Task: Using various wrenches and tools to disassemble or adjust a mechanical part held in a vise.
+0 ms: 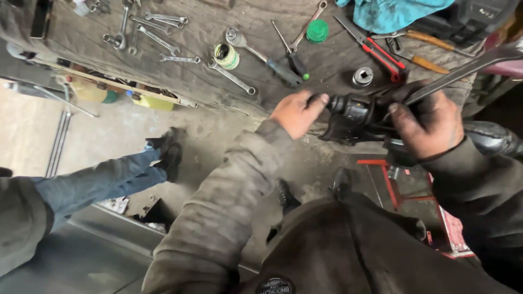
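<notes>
Below me the floor [109,125] is bare, stained concrete under flat, even light, with thin metal rods [57,144] lying on it towards the left. In front of me a workbench [207,81] covered in grimy grey cloth runs across the top, its front edge slanting down from the left, and a wooden shelf [125,87] shows under that edge. A red metal frame [392,185] stands on the floor at my right, and a grey metal ledge [98,228] crosses the lower left.

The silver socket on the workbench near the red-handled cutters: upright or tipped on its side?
Upright: the silver socket stands on end on the grey workbench, its round opening facing up.
</notes>
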